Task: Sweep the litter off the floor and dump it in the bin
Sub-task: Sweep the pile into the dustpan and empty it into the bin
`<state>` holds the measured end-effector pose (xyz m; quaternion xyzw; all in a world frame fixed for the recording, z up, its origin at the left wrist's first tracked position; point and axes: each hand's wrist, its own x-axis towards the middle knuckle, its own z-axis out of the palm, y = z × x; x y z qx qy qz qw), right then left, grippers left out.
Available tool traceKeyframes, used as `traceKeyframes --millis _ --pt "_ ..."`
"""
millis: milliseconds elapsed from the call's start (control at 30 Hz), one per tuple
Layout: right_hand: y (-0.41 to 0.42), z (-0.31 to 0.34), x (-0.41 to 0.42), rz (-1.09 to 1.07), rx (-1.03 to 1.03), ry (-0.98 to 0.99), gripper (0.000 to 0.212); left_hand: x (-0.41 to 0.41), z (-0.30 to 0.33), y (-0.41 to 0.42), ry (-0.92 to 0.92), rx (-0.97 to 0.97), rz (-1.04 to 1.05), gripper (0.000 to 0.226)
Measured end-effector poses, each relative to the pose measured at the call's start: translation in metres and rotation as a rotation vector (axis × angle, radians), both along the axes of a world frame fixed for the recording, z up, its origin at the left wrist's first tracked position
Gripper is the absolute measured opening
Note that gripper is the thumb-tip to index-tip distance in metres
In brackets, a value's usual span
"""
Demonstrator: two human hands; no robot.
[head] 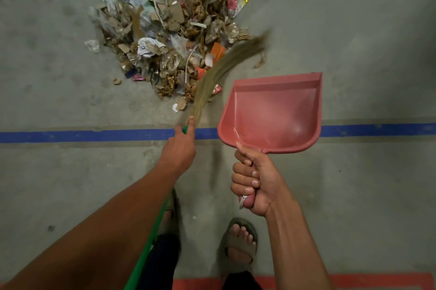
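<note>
Below, both hands were busy: broom in the left, dustpan in the right.

The left hand [179,148] gripped the green handle of a broom [213,79] just under its straw head, forefinger stretched along the binding; the bristles, blurred, reached up and to the right over the near edge of the litter [165,32]. The right hand [253,182] was clenched round the handle of a pink dustpan [273,112], held off the floor just right of the broom, its pan showing nothing inside. The litter lay heaped on the grey floor [354,30] beyond a blue line [70,136]: torn cardboard, clear plastic bags, wrappers, scraps of paper. Nearer, sandalled feet [239,242] stood on the floor, with a red strip [377,281] at the bottom edge.
</note>
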<state>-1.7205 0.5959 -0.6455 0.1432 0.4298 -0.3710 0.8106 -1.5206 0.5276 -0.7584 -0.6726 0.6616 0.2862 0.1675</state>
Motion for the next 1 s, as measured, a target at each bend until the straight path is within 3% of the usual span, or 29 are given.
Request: traceKeyframes --millis 133,300,400,567,700,833,1000 --pt "-0.011 -0.003 0.017 0.047 0.003 0.019 0.044 0.038 0.006 0.004 0.057 -0.053 -0.064 0.066" --pt "-0.028 -0.008 0.044 0.064 0.040 0.032 0.044 0.080 -0.007 -0.006 0.041 0.026 -0.189 0.064" --pt "-0.039 -0.008 0.060 0.089 0.065 0.037 0.043 0.105 -0.003 -0.017 0.033 0.030 -0.163 0.062" --pt "-0.052 0.001 0.086 0.143 0.117 0.073 0.044 0.137 0.030 -0.023 0.218 -0.027 -0.101 0.060" --pt "-0.060 0.008 0.100 0.141 0.140 0.089 0.044 0.174 0.057 -0.034 0.253 -0.067 -0.060 0.065" --pt "-0.063 0.009 0.107 0.158 0.162 -0.002 0.044 0.202 0.077 -0.051 0.267 -0.101 0.010 0.063" --pt "-0.056 -0.009 0.116 0.113 0.249 -0.268 0.042 0.213 0.084 -0.083 0.312 -0.152 0.095 0.057"
